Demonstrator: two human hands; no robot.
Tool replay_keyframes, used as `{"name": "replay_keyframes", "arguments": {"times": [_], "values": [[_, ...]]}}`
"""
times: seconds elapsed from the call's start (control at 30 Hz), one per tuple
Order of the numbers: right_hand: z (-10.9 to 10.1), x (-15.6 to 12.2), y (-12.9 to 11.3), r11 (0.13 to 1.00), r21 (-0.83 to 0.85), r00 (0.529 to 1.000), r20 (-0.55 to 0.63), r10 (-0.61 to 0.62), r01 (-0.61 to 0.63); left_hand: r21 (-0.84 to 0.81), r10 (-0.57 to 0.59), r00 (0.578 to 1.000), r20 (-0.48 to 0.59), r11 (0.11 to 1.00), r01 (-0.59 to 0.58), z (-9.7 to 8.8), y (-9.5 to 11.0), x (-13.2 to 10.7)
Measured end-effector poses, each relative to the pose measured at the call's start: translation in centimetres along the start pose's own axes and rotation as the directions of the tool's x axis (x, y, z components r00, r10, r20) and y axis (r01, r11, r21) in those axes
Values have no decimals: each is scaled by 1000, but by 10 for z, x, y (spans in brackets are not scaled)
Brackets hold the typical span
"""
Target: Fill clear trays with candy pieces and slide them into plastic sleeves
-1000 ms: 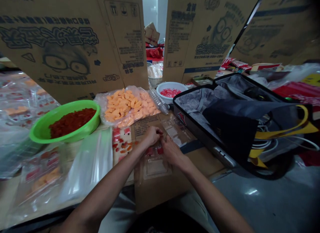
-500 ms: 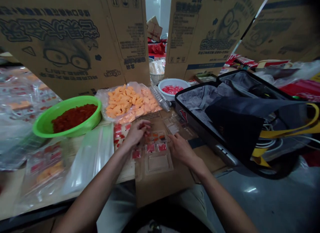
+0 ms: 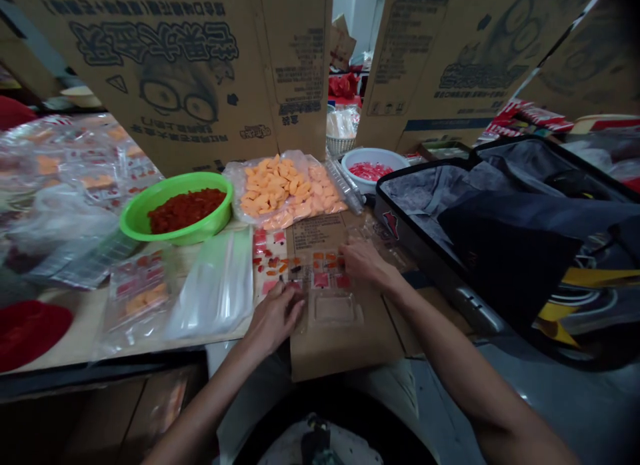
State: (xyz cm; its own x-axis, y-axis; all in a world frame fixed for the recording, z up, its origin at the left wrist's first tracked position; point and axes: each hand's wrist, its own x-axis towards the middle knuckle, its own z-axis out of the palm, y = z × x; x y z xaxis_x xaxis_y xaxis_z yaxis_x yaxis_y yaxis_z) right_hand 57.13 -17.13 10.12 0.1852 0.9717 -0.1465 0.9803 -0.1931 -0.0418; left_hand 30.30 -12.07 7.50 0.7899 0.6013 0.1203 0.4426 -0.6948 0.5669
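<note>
A clear plastic blister tray (image 3: 325, 305) lies on a cardboard sheet (image 3: 345, 348), with small red and orange pieces in its upper cells. My left hand (image 3: 276, 318) rests at the tray's near left corner, fingers apart and holding nothing I can see. At the tray's far right, my right hand (image 3: 363, 262) has its fingertips down beside the orange pieces; whatever they touch is hidden. Red and orange pieces (image 3: 267, 265) are also scattered on a sheet left of the tray. Beyond lies a plastic bag of orange slices (image 3: 280, 192).
A green bowl (image 3: 177, 237) of dark red pieces stands left of the bag. A white bowl (image 3: 373, 155) holds red pieces. To the right lies an open suitcase (image 3: 425, 278). Large upright cartons (image 3: 190, 112) stand behind, and clear bags (image 3: 215, 288) lie left.
My hands have moved apart from their close position over the tray. The left has gone to the near edge, the right to the far right. The view has swung left.
</note>
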Motion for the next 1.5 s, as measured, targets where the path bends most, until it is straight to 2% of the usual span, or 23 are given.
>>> {"name": "replay_keyframes", "arguments": {"times": [0.2,0.37,0.47,0.6,0.7,0.77,0.83,0.93,1.03,1.13,1.27,1.4,1.5], "values": [[2,4,-4,998,-47,999,6,-33,33,-2,-54,994,-96,999,54,15,-4,1],[1,9,0,999,-42,999,-24,21,-22,-20,-53,994,-91,998,52,25,0,2],[-4,2,6,999,-5,997,-58,41,-42,-60,-58,993,-101,997,52,11,2,8],[-5,-18,2,992,114,993,-92,71,-60,-12,-125,983,-133,992,124,-26,-7,34],[2,-26,-15,966,256,998,-63,-13,29,92,-116,992,-50,988,120,-41,-19,65],[7,-23,-28,944,322,996,-69,-52,72,147,-118,992,48,983,109,-39,-25,84],[10,-18,-35,937,343,997,-72,-41,63,188,-99,988,118,979,76,-32,-26,99],[7,-15,-37,946,323,996,-74,57,-30,208,12,989,150,977,-44,-19,-20,112],[3,-28,-37,954,290,993,-62,99,-77,181,95,972,215,974,-135,-10,-5,121],[5,-52,-45,971,233,998,-7,60,-57,172,67,954,294,978,-122,-2,7,130],[15,-72,-55,983,179,1000,9,25,-26,192,10,950,314,979,-74,9,10,138],[18,-73,-39,962,274,996,-77,36,-14,152,28,946,324,985,-81,10,5,140],[17,-79,-10,934,341,970,-173,171,-104,71,15,971,239,997,-33,-6,1,132]]}}
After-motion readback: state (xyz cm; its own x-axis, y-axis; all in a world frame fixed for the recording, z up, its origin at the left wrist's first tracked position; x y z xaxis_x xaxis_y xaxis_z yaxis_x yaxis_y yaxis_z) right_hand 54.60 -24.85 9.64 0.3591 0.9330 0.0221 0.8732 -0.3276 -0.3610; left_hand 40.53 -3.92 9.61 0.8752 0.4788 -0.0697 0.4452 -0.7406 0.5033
